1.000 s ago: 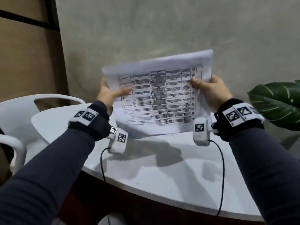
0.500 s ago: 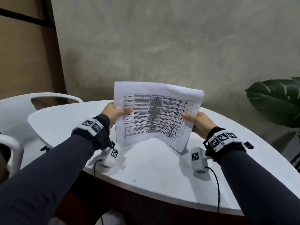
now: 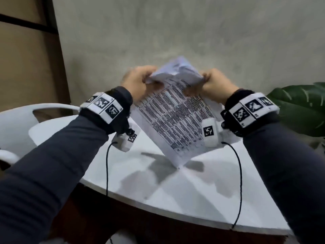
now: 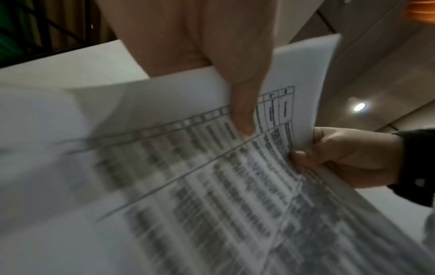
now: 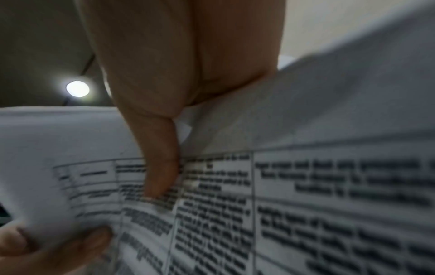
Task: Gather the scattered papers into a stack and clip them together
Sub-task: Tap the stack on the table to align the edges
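You are squaring the papers [image 3: 175, 118]: your left hand [image 3: 136, 81] and right hand [image 3: 213, 85] each hold a tight grip on the top edge, and the bottom corner touches the desk [image 3: 193, 196]. No clip shows; next, tap the edges flush, then free one hand to find it.

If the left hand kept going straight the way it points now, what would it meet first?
Probably the right hand. The left hand grips the papers near their top and points across toward it, with only paper between them. Depth is unclear, so it might pass alongside.
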A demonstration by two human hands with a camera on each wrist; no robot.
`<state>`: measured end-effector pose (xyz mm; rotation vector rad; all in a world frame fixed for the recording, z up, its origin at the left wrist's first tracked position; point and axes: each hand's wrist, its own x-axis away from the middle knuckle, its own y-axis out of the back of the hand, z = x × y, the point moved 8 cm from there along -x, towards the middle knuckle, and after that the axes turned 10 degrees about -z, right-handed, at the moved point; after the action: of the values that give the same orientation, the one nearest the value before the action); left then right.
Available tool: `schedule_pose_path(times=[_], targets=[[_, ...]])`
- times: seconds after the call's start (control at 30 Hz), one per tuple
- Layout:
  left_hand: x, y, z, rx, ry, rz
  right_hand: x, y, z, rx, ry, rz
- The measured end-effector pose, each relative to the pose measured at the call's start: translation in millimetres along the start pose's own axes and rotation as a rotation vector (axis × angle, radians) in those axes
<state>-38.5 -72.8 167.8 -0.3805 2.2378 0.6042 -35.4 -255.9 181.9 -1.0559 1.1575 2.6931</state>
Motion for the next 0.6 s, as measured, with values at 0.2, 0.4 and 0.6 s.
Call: schedule_pose_path(times=[0.2, 0.4, 0.6], targets=[[20, 23, 45, 0.256, 0.385, -0.140, 8, 22, -49, -0.637, -0.200, -0.231], [33, 1, 29, 0.492, 0.532, -0.239, 12, 2, -62, -0.816, -0.292, -0.395], [80, -28, 82, 0.364, 0.625, -0.140, 57, -65, -97, -0.763, -0.502, -0.099]])
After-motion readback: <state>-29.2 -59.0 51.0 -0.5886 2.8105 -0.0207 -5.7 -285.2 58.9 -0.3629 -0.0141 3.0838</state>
